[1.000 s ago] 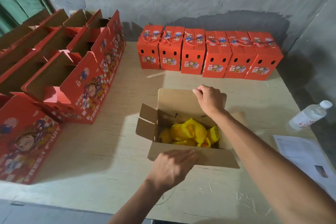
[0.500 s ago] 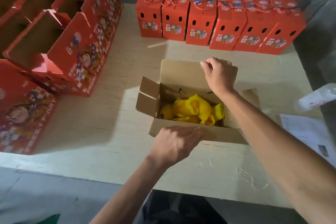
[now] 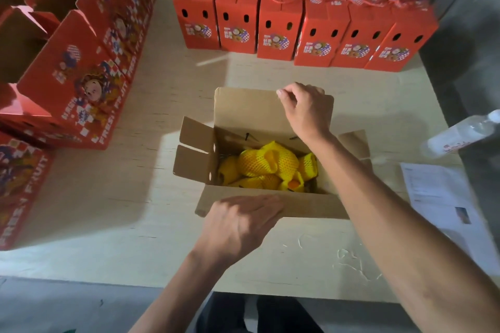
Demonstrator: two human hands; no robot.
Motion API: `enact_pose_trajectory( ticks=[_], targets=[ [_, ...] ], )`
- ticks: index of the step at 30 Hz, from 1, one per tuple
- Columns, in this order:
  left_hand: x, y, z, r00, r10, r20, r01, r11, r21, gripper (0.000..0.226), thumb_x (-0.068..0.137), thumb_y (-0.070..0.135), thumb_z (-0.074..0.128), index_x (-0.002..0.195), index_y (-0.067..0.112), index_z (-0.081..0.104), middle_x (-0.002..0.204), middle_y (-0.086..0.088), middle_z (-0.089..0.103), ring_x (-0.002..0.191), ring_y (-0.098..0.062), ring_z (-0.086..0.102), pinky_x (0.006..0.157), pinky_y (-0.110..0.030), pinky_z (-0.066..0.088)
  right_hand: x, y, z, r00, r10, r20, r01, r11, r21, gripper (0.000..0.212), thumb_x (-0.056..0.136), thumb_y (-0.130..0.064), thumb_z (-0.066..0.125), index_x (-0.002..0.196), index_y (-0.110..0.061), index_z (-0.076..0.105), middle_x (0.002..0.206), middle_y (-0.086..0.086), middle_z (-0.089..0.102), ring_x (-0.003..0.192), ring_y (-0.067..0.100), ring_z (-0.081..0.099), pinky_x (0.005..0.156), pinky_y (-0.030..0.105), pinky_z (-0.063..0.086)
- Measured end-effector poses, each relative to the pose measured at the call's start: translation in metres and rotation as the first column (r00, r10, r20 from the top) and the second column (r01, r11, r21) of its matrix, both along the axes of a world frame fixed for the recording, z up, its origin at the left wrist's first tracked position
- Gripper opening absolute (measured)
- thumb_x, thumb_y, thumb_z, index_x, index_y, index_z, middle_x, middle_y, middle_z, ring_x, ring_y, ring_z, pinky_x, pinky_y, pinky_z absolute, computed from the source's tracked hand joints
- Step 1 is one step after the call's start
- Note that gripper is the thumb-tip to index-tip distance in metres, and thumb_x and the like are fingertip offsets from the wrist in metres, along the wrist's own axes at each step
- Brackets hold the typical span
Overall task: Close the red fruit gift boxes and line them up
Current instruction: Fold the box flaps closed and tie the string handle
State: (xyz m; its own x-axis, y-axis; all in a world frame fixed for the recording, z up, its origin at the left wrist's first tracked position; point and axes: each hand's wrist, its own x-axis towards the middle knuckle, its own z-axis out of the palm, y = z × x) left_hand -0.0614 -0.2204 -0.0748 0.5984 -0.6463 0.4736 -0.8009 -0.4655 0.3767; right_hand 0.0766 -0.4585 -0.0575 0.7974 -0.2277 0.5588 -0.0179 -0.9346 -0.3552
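Note:
An open fruit box (image 3: 243,116), brown cardboard on its inner side, stands mid-table with all its flaps up. Inside lie fruits in yellow foam nets (image 3: 266,167). My right hand (image 3: 305,109) grips the top edge of the far flap, fingers curled over it. My left hand (image 3: 240,220) lies over the near flap (image 3: 311,205), fingers loosely bent onto its edge. Several closed red gift boxes (image 3: 303,21) with red cord handles stand in a row at the back of the table.
Several open red boxes (image 3: 81,84) are stacked side by side at the left, and one more (image 3: 19,186) sits at the near left edge. A clear plastic bottle (image 3: 462,135) lies at the right, with a printed sheet (image 3: 443,203) below it.
The camera has tilted down and closer. Both hands stay on the same flaps; the far flap stands a little more upright under my right hand.

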Motion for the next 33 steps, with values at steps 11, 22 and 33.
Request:
enact_pose_trajectory(
  ticks=[11,22,33],
  targets=[
    [0.003,-0.002,0.005,0.997,0.06,-0.051,-0.058,0.997,0.049,0.017,0.101,0.045,0.061,0.105,0.032,0.072,0.097,0.015,0.075,0.078,-0.009,0.068,0.054,-0.03,0.05,-0.005,-0.004,0.007,0.992,-0.003,-0.129,0.009,0.999,0.044,0.034,0.1,-0.049,0.055,0.096,-0.022,0.074,0.088,-0.002,0.077,0.088,0.029,0.069,0.069,0.033,0.043],
    [0.042,0.044,0.04,0.808,0.471,-0.354,-0.548,0.821,-0.16,0.056,0.105,0.054,0.044,0.148,0.019,0.049,0.15,0.0,0.053,0.137,-0.013,0.047,0.115,-0.038,0.036,-0.106,-0.065,0.025,0.966,-0.229,-0.117,0.247,0.954,0.172,0.039,0.104,-0.03,0.056,0.128,-0.001,0.064,0.125,0.02,0.069,0.115,0.039,0.064,0.101,0.045,0.047],
    [0.127,0.044,0.041,-0.056,-0.401,-0.914,-0.877,0.458,-0.147,0.066,0.111,0.045,0.02,0.142,-0.002,0.054,0.136,-0.021,0.063,0.128,-0.032,0.059,0.116,-0.047,0.039,-0.137,-0.064,0.005,0.982,0.187,-0.035,0.108,-0.396,0.912,0.078,0.102,-0.07,0.018,0.142,-0.014,0.055,0.136,0.005,0.068,0.128,0.023,0.063,0.107,0.044,0.045]
  ],
)
